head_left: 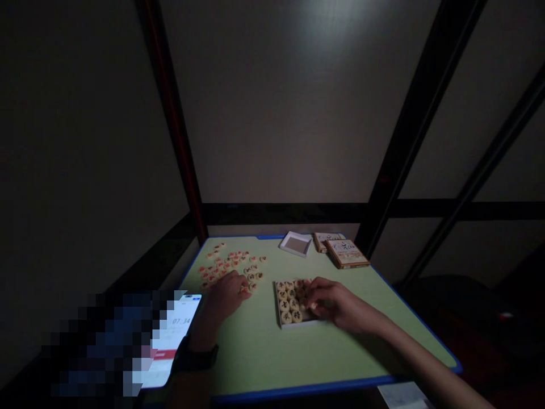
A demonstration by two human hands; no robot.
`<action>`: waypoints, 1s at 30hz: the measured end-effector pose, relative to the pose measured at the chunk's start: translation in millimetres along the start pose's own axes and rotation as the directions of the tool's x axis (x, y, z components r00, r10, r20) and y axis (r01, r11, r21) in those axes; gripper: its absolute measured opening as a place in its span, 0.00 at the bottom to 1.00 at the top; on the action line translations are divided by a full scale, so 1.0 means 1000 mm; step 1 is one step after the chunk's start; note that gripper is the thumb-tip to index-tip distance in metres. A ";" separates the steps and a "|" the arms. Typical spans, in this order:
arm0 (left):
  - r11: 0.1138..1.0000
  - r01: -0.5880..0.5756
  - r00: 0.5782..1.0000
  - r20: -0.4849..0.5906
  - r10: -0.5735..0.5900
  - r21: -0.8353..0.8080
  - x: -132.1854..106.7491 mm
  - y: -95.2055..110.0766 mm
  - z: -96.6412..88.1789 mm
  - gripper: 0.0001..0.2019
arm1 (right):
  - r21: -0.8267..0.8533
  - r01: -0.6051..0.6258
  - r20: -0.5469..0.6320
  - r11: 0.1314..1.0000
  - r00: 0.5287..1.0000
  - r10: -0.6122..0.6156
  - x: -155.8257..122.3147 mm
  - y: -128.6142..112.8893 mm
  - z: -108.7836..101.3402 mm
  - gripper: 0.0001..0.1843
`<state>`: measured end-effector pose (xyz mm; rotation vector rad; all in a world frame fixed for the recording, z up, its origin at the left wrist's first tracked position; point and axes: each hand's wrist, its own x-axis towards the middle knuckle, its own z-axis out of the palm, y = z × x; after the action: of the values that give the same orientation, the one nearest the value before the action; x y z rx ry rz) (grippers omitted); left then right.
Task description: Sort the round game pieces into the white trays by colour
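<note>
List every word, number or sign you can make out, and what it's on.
"07:34", separator unclear, on the phone screen; other text blurred or covered.
Pieces in the white tray: black and red characters, too small to read.
Loose pieces: red and black characters, too small.
Two boxes: printed characters, too small.

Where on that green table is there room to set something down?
Bare tabletop lies between the open piece box and the near blue edge, and behind that box toward the white tray. Crowded: loose xiangqi pieces by the left hand; printed boxes, far right.
</note>
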<state>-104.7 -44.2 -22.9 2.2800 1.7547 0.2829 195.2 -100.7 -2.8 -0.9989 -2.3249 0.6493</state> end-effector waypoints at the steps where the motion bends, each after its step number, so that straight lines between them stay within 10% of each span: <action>1: 1.000 0.001 1.000 0.003 -0.001 -0.004 0.000 0.000 0.000 0.07 | 0.003 0.004 0.011 1.000 1.000 -0.004 -0.001 0.000 0.001 0.13; 19: 0.999 -0.031 0.980 -0.199 0.024 -0.035 0.012 -0.006 0.006 0.05 | -0.150 0.025 0.239 0.988 0.971 0.012 0.010 -0.008 -0.003 0.17; 25: 0.966 -0.119 0.958 -0.283 0.051 -0.229 0.016 0.000 0.006 0.08 | -0.103 -0.004 0.141 0.995 0.990 0.019 0.008 -0.005 -0.003 0.12; 30: 0.857 -0.241 0.948 -0.299 0.108 -0.455 0.011 0.029 0.016 0.15 | 0.041 -0.128 -0.174 0.991 0.976 0.133 0.025 -0.009 0.017 0.10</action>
<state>-70.7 -41.8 -29.0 2.0883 1.3651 0.9889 165.4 -91.3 -3.3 -1.1545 -2.1041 0.6175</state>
